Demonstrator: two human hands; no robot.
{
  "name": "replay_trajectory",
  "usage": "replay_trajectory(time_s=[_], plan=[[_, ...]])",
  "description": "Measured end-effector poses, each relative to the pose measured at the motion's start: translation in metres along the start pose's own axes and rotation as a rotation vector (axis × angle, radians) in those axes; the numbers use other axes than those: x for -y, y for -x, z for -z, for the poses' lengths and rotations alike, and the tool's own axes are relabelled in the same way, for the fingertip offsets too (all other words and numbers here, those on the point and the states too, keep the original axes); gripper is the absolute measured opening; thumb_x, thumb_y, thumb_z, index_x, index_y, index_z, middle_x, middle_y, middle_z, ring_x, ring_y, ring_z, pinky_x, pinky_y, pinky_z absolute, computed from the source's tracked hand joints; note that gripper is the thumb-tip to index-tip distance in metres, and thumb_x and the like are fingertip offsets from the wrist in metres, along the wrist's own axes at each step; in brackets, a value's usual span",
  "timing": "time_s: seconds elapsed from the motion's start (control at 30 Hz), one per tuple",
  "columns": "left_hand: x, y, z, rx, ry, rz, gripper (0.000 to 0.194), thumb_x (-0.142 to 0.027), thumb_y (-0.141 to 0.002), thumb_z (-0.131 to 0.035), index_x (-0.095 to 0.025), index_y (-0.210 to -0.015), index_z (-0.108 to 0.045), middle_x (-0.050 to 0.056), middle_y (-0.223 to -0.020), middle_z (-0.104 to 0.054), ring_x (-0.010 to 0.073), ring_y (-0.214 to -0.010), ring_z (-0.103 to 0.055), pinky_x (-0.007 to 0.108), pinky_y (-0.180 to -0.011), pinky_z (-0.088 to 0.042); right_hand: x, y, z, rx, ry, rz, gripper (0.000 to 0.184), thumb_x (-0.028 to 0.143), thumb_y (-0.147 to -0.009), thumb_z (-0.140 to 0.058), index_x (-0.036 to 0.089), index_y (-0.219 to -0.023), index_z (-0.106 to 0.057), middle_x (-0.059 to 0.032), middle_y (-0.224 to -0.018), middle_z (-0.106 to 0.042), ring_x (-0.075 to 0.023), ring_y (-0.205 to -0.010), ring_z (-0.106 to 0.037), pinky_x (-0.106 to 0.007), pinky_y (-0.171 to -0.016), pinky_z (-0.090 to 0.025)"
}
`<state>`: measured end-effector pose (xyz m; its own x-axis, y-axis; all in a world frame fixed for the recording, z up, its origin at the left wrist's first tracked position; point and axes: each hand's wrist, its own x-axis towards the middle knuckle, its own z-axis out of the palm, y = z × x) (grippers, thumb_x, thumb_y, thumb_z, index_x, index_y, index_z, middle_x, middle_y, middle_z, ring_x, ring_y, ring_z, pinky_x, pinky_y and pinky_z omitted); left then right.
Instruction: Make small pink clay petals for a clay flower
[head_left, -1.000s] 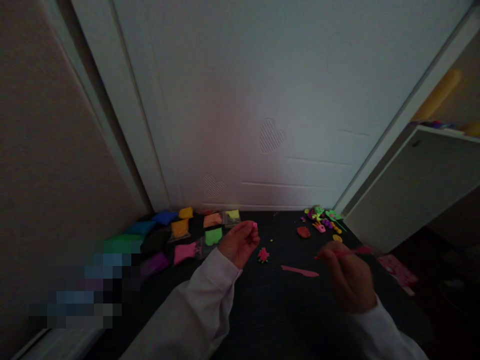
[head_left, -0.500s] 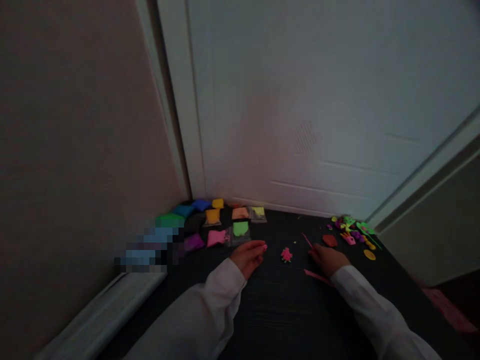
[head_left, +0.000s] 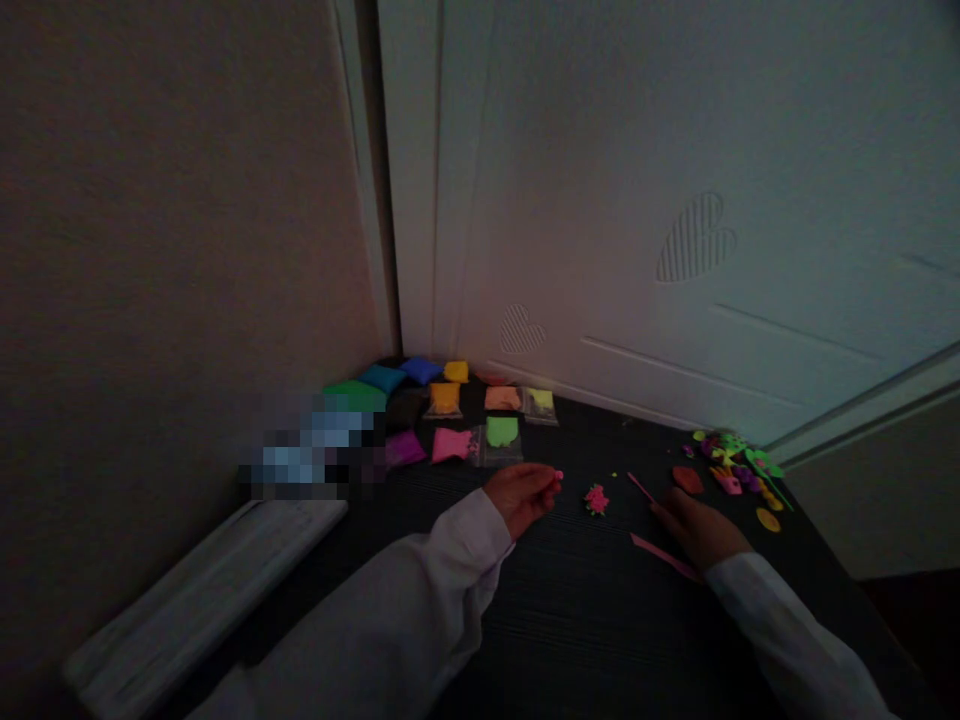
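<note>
The left hand point(head_left: 523, 497) pinches a small pink piece point(head_left: 559, 475) near a pink-and-green flower-like figure point(head_left: 596, 499) on the tabletop point(head_left: 562, 625). The right hand point(head_left: 703, 532) meets one end of a thin pink tool point(head_left: 639, 487); whether it grasps or merely touches, I cannot tell. The step seems to be tool handling; the next move calls for a sure right grip and a light left pinch.

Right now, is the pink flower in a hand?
No, the pink flower lies on the black table, between the left hand and right hand.
</note>
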<state>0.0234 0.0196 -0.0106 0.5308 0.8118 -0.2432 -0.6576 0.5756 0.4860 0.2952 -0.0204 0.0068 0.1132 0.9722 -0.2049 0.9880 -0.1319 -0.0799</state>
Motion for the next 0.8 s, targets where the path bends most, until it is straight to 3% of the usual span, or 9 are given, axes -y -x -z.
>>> replay_trajectory(time_s=[0.17,0.37,0.5,0.6,0.8], plan=[[-0.001,0.000,0.001,-0.003,0.050,0.018,0.005,-0.015,-0.061,-0.058,-0.010,-0.061,-0.056,0.001,-0.058,-0.054,0.0051,-0.053,-0.050,0.016,-0.048,-0.040,0.006,0.006,0.015,-0.073,0.003,0.022,0.031,0.044,-0.074,-0.030,0.021,-0.075,-0.052,-0.0026,-0.069,-0.056,-0.0131,-0.060,-0.052,-0.023,-0.051,-0.034],[-0.002,0.000,0.001,0.008,-0.044,0.006,0.008,-0.009,-0.059,-0.058,-0.010,-0.067,-0.058,0.003,-0.061,-0.056,0.0065,-0.055,-0.051,0.018,-0.051,-0.041,0.048,0.011,0.036,-0.454,-0.187,0.173,0.028,0.039,-0.074,-0.032,0.019,-0.078,-0.051,-0.0021,-0.068,-0.054,-0.0123,-0.059,-0.049,-0.023,-0.052,-0.034],[-0.003,0.000,0.001,0.021,-0.056,0.014,0.011,-0.008,-0.058,-0.058,-0.011,-0.069,-0.058,0.002,-0.061,-0.056,0.0058,-0.055,-0.050,0.018,-0.053,-0.041,0.077,0.007,0.030,-0.636,-0.389,0.267,0.023,0.033,-0.075,-0.034,0.016,-0.078,-0.050,-0.0022,-0.069,-0.052,-0.0108,-0.060,-0.047,-0.022,-0.055,-0.035],[-0.002,0.000,0.000,0.039,-0.065,0.017,0.009,-0.007,-0.058,-0.058,-0.011,-0.067,-0.057,0.001,-0.060,-0.055,0.0058,-0.056,-0.049,0.018,-0.053,-0.040,0.086,0.009,0.019,-0.646,-0.511,0.308,0.020,0.029,-0.075,-0.035,0.016,-0.080,-0.049,-0.0022,-0.070,-0.051,-0.0105,-0.061,-0.046,-0.023,-0.057,-0.035],[0.010,-0.005,-0.005,0.040,-0.082,0.052,0.004,-0.016,-0.063,-0.055,-0.012,-0.064,-0.054,0.000,-0.058,-0.051,0.0062,-0.058,-0.048,0.019,-0.054,-0.039,0.091,0.026,0.007,-0.539,-0.683,0.483,0.019,0.025,-0.074,-0.039,0.016,-0.087,-0.049,-0.0015,-0.070,-0.049,-0.0100,-0.064,-0.045,-0.023,-0.061,-0.036]])
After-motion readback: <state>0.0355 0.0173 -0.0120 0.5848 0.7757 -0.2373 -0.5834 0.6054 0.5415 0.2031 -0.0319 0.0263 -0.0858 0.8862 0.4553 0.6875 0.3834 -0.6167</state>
